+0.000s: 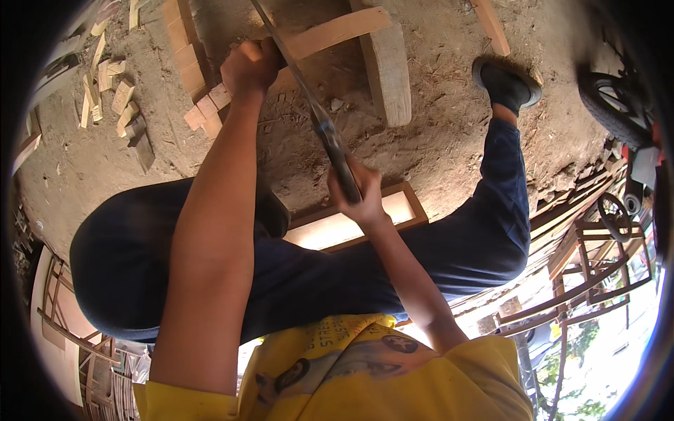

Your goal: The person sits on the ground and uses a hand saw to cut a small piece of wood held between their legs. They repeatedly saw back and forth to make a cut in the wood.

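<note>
My left hand is closed over a pale wooden board, pressing it down near the blade. This board lies across a thick wooden beam on the right and a row of wood pieces on the left. In my right hand is the dark handle of a long-bladed hand tool, fingers wrapped round it. Its narrow metal blade slants up and left across the board, beside my left hand. The blade shows nearly edge-on, so I cannot tell whether it has teeth.
Loose wood offcuts lie on the dirt floor at left. My shoe is planted at right, near another wood strip. A framed panel lies by my legs. A wheel and wooden frames stand at far right.
</note>
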Demonstrator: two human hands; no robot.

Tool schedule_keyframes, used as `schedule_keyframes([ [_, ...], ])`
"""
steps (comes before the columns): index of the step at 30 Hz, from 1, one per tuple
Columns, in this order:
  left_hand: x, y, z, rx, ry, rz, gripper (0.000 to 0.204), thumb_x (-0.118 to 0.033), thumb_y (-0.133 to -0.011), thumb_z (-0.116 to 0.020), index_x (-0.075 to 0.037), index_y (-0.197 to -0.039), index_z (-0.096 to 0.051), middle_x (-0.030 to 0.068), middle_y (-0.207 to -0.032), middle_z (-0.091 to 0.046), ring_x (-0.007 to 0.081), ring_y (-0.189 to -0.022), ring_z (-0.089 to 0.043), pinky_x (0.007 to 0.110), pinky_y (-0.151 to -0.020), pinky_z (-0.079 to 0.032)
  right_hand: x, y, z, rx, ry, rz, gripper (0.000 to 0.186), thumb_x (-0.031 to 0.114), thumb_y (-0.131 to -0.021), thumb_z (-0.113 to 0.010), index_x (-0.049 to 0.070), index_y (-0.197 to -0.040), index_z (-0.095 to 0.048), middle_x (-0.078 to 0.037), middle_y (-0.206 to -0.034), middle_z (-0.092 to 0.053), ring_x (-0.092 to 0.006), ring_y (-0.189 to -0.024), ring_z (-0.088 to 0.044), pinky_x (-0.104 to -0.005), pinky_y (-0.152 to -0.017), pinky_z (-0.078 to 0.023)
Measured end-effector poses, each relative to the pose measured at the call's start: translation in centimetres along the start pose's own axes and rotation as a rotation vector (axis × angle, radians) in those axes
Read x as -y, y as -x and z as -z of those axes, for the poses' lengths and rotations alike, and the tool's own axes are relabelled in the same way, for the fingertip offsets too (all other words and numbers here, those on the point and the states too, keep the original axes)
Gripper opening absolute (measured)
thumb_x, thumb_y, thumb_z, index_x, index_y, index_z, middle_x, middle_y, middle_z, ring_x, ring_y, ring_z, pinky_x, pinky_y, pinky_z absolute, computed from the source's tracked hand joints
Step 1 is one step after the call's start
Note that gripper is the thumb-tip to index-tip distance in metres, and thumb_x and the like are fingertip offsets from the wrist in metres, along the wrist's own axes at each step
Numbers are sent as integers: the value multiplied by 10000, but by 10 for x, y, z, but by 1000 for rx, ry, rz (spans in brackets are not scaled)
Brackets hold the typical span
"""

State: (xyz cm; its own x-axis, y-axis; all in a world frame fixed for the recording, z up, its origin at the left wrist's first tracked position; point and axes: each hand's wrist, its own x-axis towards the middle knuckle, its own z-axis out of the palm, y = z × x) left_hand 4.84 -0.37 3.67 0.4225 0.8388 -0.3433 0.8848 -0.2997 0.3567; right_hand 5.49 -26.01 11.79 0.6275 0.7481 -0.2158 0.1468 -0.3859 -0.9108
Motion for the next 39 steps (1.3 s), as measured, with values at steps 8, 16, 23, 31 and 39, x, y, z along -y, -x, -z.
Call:
schedule_keyframes([
  [8,-1,-5,-8,-27,-38,-23,524,-446,-852,-425,-8,-799,-708,242,-797,-666,403,-809,-663,450,-782,-513,4,-53,-16,30,-102,-68,113,49,-829,-616,-49,-883,-600,-72,-586,-575,-84,-549,-594,-257,-491,-456],
  [16,-3,-9,-7,25,-8,-13,527,-453,-858,-421,-15,-826,-712,236,-830,-673,401,-834,-663,456,-802,-512,-15,25,5,-48,-9,88,87,39,-861,-575,-39,-883,-607,-52,-583,-558,-80,-501,-545,-256,-452,-419],
  [23,5,-13,-14,-61,10,-54,526,-452,-850,-435,-4,-783,-701,240,-809,-667,407,-807,-661,460,-781,-518,-3,-28,-3,-5,-189,-62,103,46,-867,-588,-22,-791,-577,-12,-580,-539,-44,-524,-528,-230,-438,-382],
  [31,-11,-6,-8,-23,98,49,476,-446,-829,-459,-46,-788,-713,193,-798,-678,377,-794,-664,456,-742,-532,-9,-26,-6,11,-63,-11,92,38,-859,-590,-9,-785,-559,-13,-577,-519,-41,-547,-527,-225,-459,-381],
  [39,1,-11,-15,-61,33,-16,439,-417,-824,-470,-52,-758,-705,175,-793,-679,357,-771,-665,448,-707,-543,2,50,13,-74,32,-8,154,88,-899,-575,-11,-784,-549,-1,-598,-529,-30,-549,-494,-225,-440,-335],
])
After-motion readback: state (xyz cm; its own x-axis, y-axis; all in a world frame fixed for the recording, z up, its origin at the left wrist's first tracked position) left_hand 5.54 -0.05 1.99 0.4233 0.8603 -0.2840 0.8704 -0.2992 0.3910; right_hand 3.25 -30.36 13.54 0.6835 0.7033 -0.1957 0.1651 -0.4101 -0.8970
